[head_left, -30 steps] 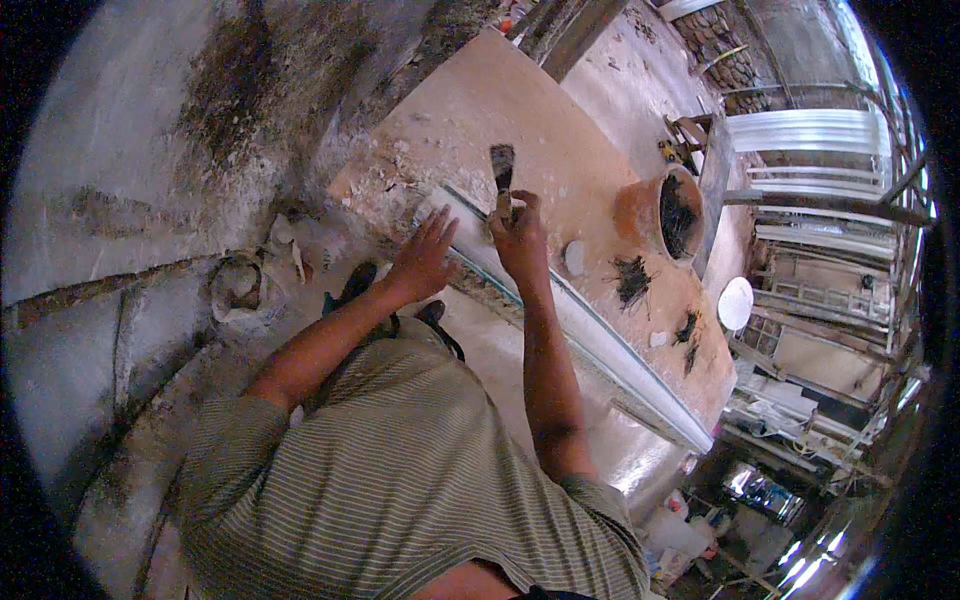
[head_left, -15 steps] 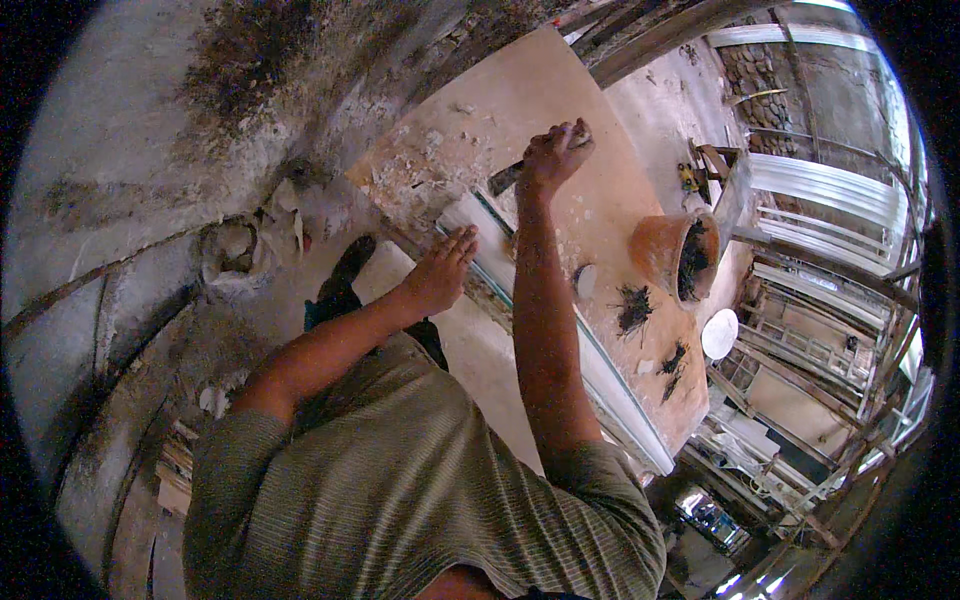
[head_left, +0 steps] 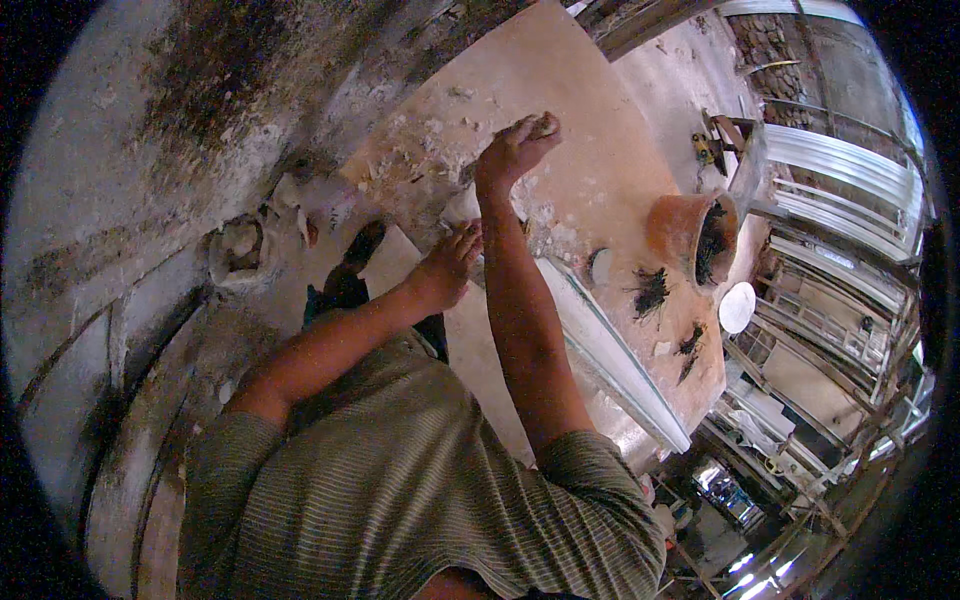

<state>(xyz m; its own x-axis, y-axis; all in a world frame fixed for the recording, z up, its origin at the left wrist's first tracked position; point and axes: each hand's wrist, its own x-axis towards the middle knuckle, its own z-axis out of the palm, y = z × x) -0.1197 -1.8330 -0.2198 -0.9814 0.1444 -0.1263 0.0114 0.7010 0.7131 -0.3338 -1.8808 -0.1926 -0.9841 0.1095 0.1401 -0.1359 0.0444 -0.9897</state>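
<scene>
A long white moulding strip (head_left: 615, 350) with a teal edge lies along the near side of a tan tabletop (head_left: 590, 95). My left hand (head_left: 447, 268) is at the strip's far-left end, fingers loosely stretched and slightly bent against the edge. Over the tabletop, my right hand (head_left: 518, 150) is closed in a fist around a scraper; its handle end pokes out, while its dark flat blade is hidden behind hand and forearm. White plaster crumbs (head_left: 405, 140) are scattered left of that hand. A small white piece (head_left: 600, 266) lies beside the strip.
An orange bucket (head_left: 672, 226) with dark fibres inside lies toward the right edge. Dark fibre clumps (head_left: 650, 290) rest near it, and a white round disc (head_left: 737, 307) is beyond the edge. A stained wall (head_left: 150, 150) rises at left.
My right hand has moved left and slightly nearer, and the scraper's blade has gone out of sight. My left hand stays by the strip's end. The whole view has shifted slightly.
</scene>
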